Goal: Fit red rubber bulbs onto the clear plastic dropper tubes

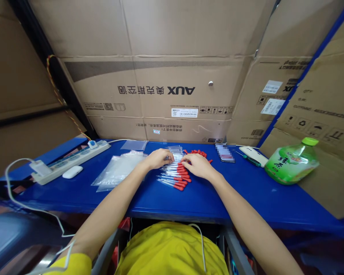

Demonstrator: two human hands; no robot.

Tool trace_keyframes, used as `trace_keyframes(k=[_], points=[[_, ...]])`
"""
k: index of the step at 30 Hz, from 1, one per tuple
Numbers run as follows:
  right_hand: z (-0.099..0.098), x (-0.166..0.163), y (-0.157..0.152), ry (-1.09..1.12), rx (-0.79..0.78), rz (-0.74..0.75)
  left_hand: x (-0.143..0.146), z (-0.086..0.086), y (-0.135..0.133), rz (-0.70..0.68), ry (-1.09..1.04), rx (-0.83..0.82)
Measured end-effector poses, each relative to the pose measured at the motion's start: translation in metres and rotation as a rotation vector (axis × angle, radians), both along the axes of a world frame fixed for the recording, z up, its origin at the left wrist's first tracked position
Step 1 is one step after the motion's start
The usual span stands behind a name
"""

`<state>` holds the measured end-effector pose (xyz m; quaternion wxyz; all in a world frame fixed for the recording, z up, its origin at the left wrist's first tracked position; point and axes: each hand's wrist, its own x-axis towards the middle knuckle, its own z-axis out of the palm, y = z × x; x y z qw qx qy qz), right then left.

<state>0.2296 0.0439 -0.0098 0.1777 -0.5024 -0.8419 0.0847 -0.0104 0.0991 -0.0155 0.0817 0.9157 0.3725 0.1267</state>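
Note:
Several droppers [178,183], clear thin tubes with red rubber bulbs, lie side by side in a loose row on the blue table. At their clear ends my left hand [159,157] is closed, its bent fingers on the tubes. My right hand [199,165] closes on the bulb side, thumb and fingers pressed together on a dropper among the red bulbs. The fingertips of both hands partly hide what they grip. More red bulbs [199,152] are bunched just beyond my right hand. Left of my left hand lies a stack of clear zip bags [114,172].
A white power strip [74,160] with plugs and a white earbud case [72,172] are at the left. A blurred-out phone-like item [226,153], a green-handled tool [251,160] and a green tea bottle [291,162] stand or lie right. Cardboard [160,38] walls the back.

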Motion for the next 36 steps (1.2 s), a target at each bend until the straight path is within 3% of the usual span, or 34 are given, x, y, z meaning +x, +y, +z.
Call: trace_keyframes(k=[6,18,25,36], points=[[0.009,0.013,0.001,-0.066,0.050,-0.173,0.002,-0.003,0.001,0.054,0.039,0.068],[0.015,0.081,0.021,-0.105,0.015,-0.358,0.011,0.001,-0.008,0.095,0.153,0.199],[-0.001,0.104,0.032,-0.092,-0.194,-0.280,0.015,-0.002,-0.005,0.051,0.179,0.219],[-0.020,0.112,0.043,-0.074,-0.250,-0.342,0.012,0.003,-0.006,0.002,0.168,0.195]])
